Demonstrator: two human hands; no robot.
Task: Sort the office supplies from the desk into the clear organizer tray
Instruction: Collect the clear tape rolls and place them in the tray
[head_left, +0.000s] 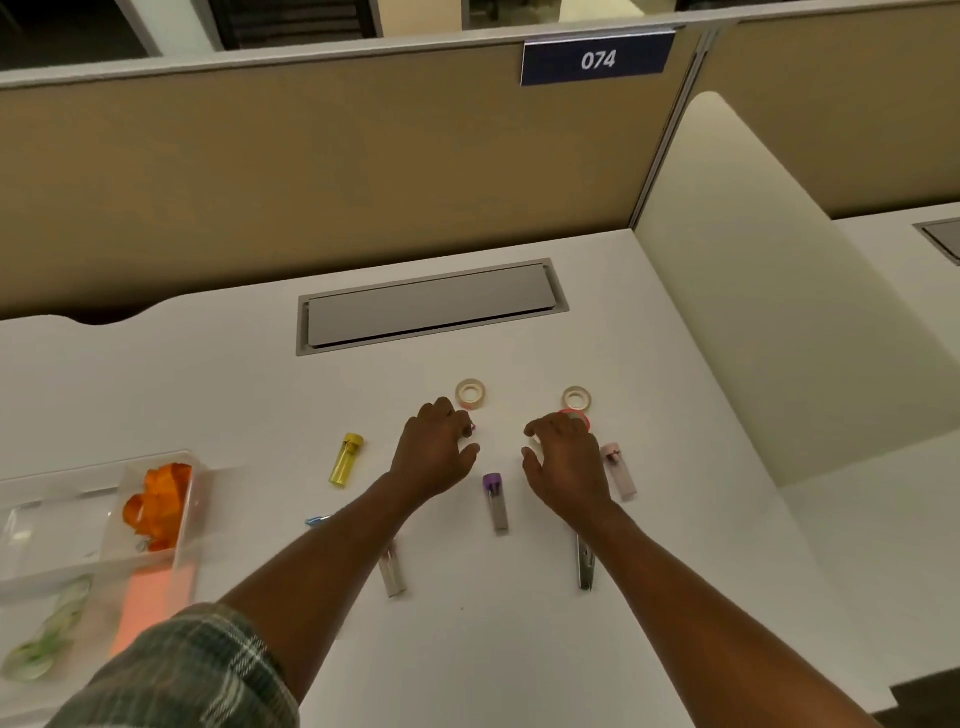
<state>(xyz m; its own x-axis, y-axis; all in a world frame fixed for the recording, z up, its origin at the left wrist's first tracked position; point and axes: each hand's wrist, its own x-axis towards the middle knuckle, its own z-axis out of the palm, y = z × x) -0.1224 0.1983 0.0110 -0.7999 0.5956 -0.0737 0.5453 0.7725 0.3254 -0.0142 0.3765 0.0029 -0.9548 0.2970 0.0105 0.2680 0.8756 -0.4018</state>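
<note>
My left hand (436, 452) curls its fingers at a small pink thing (471, 428) beside a tape roll (470, 393) at mid-frame, and I cannot tell whether I grip it. My right hand (566, 462) is spread loose beside a pink ring (577, 414), holding nothing. The clear organizer tray (203, 486) sits at the left edge, well apart.

A grey cable hatch (431, 306) lies flush at the far middle. Behind it stands a tan partition (311, 182) bearing a blue plate (597, 60) (marked 074); a white divider (753, 312) flanks the right.
</note>
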